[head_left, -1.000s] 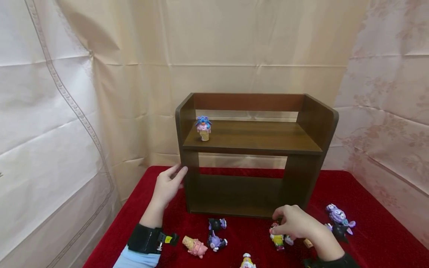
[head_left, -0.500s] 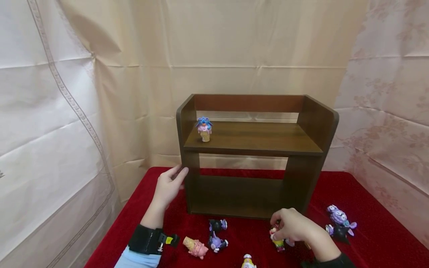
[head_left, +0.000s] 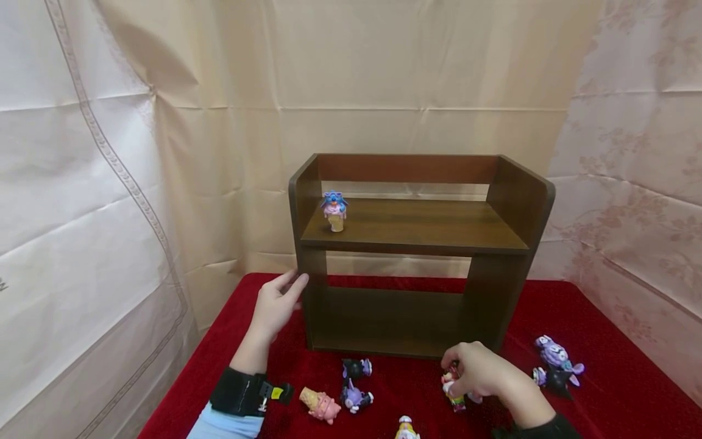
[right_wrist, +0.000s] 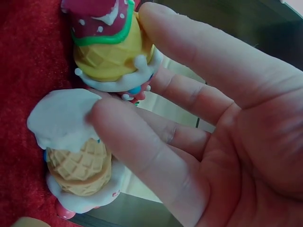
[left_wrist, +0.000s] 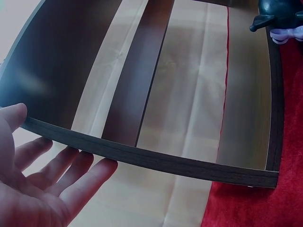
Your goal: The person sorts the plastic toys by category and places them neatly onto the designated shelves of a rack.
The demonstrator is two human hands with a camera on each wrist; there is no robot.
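Observation:
On the red cloth before the shelf, my right hand [head_left: 477,369] curls its fingers round a toy ice-cream-cone figurine [right_wrist: 106,61]. That figurine has a yellow cone, white trim and a dark red cap with a green rim. Right beside it in the right wrist view lies a tan waffle-cone figurine [right_wrist: 78,163] with white icing; a fingertip overlaps the icing. My left hand [head_left: 274,305] is at the left side of the brown two-tier shelf [head_left: 417,224]. Its fingers stretch out along the edge of the side panel [left_wrist: 156,163], as the left wrist view shows.
A blue-topped cone figurine [head_left: 335,212] stands upright at the upper shelf's left. On the cloth lie a pink cone figurine [head_left: 320,405], purple-and-black figurines [head_left: 355,396], a yellow-and-white one [head_left: 406,428] at the front, and purple ones [head_left: 554,353] to the right.
My right hand has shifted slightly left and closer round the yellow-cone figurine, which has turned a little on the cloth. The left hand stays where it was.

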